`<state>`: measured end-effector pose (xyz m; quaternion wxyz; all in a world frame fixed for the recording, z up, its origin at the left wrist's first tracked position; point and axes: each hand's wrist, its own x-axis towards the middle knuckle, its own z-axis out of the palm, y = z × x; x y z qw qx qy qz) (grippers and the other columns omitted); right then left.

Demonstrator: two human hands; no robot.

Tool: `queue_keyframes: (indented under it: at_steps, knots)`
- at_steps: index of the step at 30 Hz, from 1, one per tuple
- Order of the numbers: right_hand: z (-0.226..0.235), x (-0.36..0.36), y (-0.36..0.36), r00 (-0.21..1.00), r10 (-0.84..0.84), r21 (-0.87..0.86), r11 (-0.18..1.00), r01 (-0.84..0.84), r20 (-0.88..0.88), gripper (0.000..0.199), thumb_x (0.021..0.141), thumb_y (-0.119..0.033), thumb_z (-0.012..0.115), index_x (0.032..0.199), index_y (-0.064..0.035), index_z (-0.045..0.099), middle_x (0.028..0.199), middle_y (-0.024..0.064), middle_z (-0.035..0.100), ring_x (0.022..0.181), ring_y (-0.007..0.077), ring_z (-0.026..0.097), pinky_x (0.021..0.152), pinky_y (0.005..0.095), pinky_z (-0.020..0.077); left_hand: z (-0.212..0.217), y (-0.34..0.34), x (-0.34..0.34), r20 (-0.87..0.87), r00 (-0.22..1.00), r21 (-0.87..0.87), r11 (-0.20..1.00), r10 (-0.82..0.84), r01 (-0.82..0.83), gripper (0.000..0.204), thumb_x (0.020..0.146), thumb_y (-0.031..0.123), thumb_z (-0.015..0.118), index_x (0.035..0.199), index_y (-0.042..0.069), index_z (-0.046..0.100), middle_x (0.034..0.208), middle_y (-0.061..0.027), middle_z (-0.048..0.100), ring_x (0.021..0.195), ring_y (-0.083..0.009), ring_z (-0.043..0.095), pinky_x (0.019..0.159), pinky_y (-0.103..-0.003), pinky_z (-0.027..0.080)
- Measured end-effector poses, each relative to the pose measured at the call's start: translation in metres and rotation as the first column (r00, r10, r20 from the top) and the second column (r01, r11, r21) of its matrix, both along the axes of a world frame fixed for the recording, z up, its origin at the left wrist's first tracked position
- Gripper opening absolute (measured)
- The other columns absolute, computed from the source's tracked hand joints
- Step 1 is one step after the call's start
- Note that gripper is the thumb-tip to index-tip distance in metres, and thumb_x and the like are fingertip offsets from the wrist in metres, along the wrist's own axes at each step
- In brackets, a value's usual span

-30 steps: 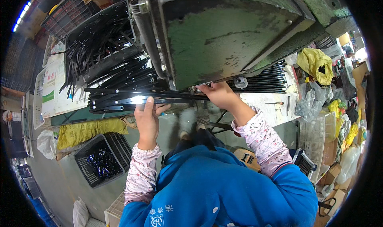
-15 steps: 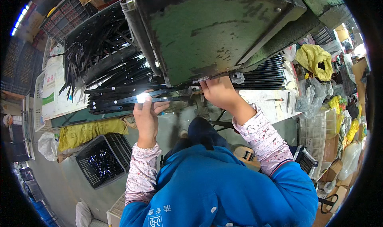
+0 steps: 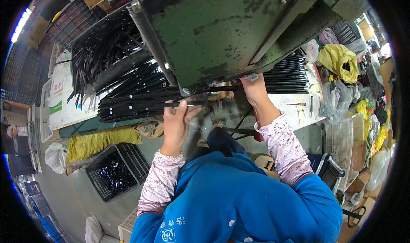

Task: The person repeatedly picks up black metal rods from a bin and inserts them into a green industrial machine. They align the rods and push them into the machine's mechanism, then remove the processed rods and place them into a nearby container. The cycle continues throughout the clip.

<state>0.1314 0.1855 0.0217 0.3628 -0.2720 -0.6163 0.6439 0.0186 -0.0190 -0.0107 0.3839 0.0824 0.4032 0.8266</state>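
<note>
Feeding a black strip [image 3: 188, 103] under the green press [image 3: 222, 34], I work with both hands at the bench [image 3: 294, 104].

My left hand [image 3: 179, 119] is closed around one end of the strip, which lies level with its far end under the press head; my right hand [image 3: 252, 83] reaches up to the machine's lower edge, and I cannot tell whether its fingers grip anything there. A loose pile of black strips [image 3: 128, 100] lies touching the strip on my left, with more heaped in a tray [image 3: 106, 51] behind, while a neat row [image 3: 286, 74] lies to my right. Judging by the piles, much of the work seems left. A dark crate [image 3: 113, 170] sits on the floor below.
</note>
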Motion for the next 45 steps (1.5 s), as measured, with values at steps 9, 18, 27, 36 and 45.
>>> queue_keyframes:
  at_steps: [9, 18, 27, 36, 45]
  knots:
    - [-0.015, 0.004, -0.035, 0.989, 0.129, -0.218, 0.970, -0.111, 0.068, 0.010, 0.087, -0.006, 0.066, 0.092, 0.0027, 0.066, 0.083, 0.0059, 0.066, 0.070, 0.0117, 0.059, 0.064, 0.0247, 0.0459, 0.018, 0.022, -0.010, -0.042, 0.993, 0.083, 0.991, 0.114, -0.110, 0.030, 0.093, 0.013, 0.062, 0.113, -0.001, 0.044, 0.104, -0.0171, 0.061, 0.088, -0.0252, 0.066, 0.080, -0.038, 0.059]
    - [-0.019, -0.040, -0.067, 0.989, 0.148, -0.103, 0.984, -0.147, -0.002, 0.021, 0.082, -0.010, 0.072, 0.097, 0.0020, 0.062, 0.078, 0.0053, 0.067, 0.063, 0.0110, 0.059, 0.057, 0.0269, 0.0455, -0.007, 0.023, -0.003, 0.019, 0.986, 0.034, 0.986, 0.165, -0.165, 0.018, 0.094, 0.010, 0.060, 0.107, 0.002, 0.052, 0.099, -0.0091, 0.062, 0.084, -0.0176, 0.063, 0.077, -0.031, 0.057]
    - [-0.121, 0.037, 0.023, 0.805, -0.353, 0.765, 0.618, -0.182, 0.476, 0.023, 0.076, -0.013, 0.070, 0.095, -0.0019, 0.062, 0.097, 0.0134, 0.061, 0.084, 0.0285, 0.061, 0.070, 0.0394, 0.0495, -0.027, 0.013, -0.009, 0.101, 0.994, 0.044, 0.997, 0.051, -0.056, 0.024, 0.095, 0.020, 0.059, 0.109, 0.000, 0.056, 0.101, -0.0121, 0.066, 0.093, -0.0238, 0.065, 0.087, -0.035, 0.053]
    - [-0.173, 0.071, 0.044, 0.683, -0.298, 0.745, 0.290, -0.600, 0.667, 0.021, 0.077, -0.011, 0.058, 0.097, -0.0070, 0.063, 0.095, 0.0096, 0.061, 0.084, 0.0259, 0.062, 0.071, 0.0356, 0.0522, -0.058, 0.010, 0.048, -0.028, 0.925, -0.463, 0.825, -0.380, 0.325, 0.028, 0.093, 0.009, 0.058, 0.117, -0.003, 0.052, 0.104, -0.0163, 0.064, 0.091, -0.0230, 0.065, 0.080, -0.033, 0.055]
    - [-0.035, 0.016, -0.050, 0.957, 0.127, 0.858, 0.422, -0.291, 0.262, 0.047, 0.075, -0.032, 0.070, 0.113, -0.0068, 0.060, 0.103, 0.0109, 0.061, 0.097, 0.0262, 0.058, 0.082, 0.0415, 0.0447, -0.027, 0.017, 0.046, -0.449, 0.852, -0.640, 0.762, -0.268, -0.098, 0.029, 0.096, 0.010, 0.054, 0.123, 0.001, 0.050, 0.110, -0.0113, 0.062, 0.093, -0.0196, 0.064, 0.088, -0.029, 0.052]
